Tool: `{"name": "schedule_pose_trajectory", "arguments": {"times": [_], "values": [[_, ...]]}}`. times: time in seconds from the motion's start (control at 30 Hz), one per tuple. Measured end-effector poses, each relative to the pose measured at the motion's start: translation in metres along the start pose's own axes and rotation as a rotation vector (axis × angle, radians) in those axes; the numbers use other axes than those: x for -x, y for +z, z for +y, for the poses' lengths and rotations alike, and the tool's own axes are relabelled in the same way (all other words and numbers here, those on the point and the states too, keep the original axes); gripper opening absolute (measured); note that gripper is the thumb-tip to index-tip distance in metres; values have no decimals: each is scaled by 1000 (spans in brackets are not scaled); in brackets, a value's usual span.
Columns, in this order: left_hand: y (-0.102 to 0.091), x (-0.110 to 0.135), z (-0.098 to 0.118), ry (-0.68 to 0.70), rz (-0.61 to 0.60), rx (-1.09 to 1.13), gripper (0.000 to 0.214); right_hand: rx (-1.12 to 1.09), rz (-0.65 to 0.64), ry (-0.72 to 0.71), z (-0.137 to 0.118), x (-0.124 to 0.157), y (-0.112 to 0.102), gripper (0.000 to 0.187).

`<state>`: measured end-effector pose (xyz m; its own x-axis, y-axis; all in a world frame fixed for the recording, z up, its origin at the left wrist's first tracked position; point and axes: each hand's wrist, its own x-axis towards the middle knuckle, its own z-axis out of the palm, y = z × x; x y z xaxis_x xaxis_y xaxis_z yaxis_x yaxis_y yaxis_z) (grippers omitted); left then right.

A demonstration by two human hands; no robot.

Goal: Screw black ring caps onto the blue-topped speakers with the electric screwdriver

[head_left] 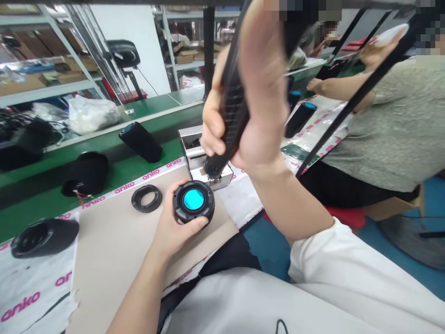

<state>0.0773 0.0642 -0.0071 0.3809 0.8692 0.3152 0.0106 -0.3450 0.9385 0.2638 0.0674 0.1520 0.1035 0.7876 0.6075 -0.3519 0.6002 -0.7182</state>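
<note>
My left hand (170, 234) is wrapped round a black cylindrical speaker (210, 206) that stands on the cardboard, its bright blue round end facing up. Raised close to the camera, my right hand (262, 99) grips a black electric screwdriver (233, 104), partly blurred. The screwdriver's lower end points down at the front of a small silver box (222, 178), which looks like a screw feeder; whether the tip touches it I cannot tell. Left of the speaker, a loose black ring (146, 198) lies flat on the cardboard.
Cardboard (114, 260) covers the near bench. A black speaker body (45, 236) lies at the left, another with wires (86, 171) behind it. A blue-ended speaker (141, 141) rests on the green belt (170, 139). At right sits a co-worker in a grey shirt (399, 125).
</note>
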Motion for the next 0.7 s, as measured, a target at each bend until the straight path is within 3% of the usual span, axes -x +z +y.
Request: {"name": "schedule_pose_trajectory", "arguments": {"times": [0.13,0.23,0.7], "values": [[0,1,-1,11,16,8,91,118,230,-79,48,1,-31,55],[-1,1,-1,14,21,-12,92,165,267,-39,67,4,-41,59],[0,0,3,30,19,-34,92,171,156,86,70,13,-48,55]]}}
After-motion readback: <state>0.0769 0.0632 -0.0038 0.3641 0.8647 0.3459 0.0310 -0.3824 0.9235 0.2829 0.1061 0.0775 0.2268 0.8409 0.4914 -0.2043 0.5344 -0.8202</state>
